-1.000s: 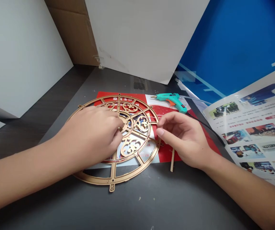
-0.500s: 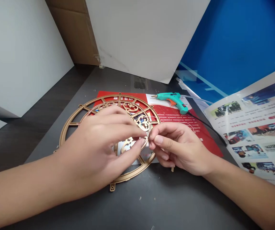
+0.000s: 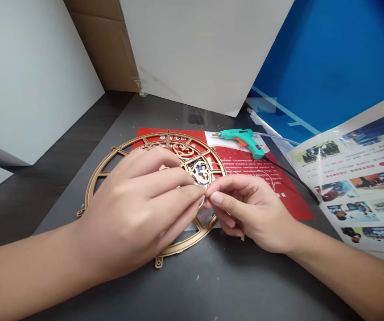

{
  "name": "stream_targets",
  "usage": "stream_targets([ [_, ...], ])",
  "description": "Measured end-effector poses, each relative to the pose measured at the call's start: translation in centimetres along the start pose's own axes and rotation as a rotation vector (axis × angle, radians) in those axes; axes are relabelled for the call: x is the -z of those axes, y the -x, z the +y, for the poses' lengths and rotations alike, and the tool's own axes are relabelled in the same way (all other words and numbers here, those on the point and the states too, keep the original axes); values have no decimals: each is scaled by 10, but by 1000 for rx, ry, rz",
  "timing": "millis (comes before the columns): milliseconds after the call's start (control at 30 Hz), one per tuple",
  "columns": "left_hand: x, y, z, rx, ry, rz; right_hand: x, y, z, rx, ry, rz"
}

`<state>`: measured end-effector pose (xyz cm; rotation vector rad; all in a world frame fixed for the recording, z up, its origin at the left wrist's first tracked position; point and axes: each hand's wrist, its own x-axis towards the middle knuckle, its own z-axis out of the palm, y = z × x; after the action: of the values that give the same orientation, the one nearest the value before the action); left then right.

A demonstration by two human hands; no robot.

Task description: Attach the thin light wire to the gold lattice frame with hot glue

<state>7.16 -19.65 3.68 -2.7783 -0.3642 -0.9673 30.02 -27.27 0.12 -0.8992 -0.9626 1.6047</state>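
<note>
Under the left hand, a gold filigree wheel frame is lying flat, partly on a red printed sheet. The left fingertips are curling closed over the fretwork, meeting the pinching right hand at the frame's edge; anything held between them is hidden. Farther right, beyond that hand, a teal hot-glue gun is resting on the sheet.

Bare L hand, bare R hand, short trimmed nails
</note>
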Motion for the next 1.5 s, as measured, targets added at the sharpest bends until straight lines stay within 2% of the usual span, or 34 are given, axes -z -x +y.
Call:
stream_targets([
  [133, -2, 0, 0, -81, -164, 29, -2, 2, 2, 13, 86, 29],
  [233, -5, -1, -1, -101, -200, 35, -4, 4, 0, 46, 180, 13],
  [367, -5, -1, -2, -64, -182, 52, -8, 8, -4, 111, 247, -22],
  [533, -3, -3, -4, -11, -129, 18, -10, 9, -4, 160, 258, -52],
  [633, -5, -3, -4, 13, -102, -2, -5, 8, -4, 94, 194, -26],
  [733, -9, -1, -2, 46, -66, -53, 1, 5, -8, -1, 3, 4],
  [833, -13, 2, -2, 97, 0, -92, 5, 1, -12, -58, -166, -19],
  [933, -12, 3, -2, 104, 37, -89, 5, -1, -14, -79, -212, -34],
  [1033, -5, 3, 2, 33, 174, -185, 4, -3, -13, -78, -165, -6],
  [1133, 1, 3, 9, -92, 398, -326, 7, -4, -13, -12, -26, 31],
  [1200, 4, 2, 9, -109, 454, -393, 10, -5, -13, 47, 82, 59],
  [1300, 7, 0, -7, -43, 368, -350, 13, -6, -13, 126, 206, 118],
  [1400, 11, -5, -38, 89, 117, -397, 14, -8, -13, 215, 294, 170],
  [1500, 11, -7, -57, 108, 15, -448, 15, -9, -11, 310, 372, 163],
])
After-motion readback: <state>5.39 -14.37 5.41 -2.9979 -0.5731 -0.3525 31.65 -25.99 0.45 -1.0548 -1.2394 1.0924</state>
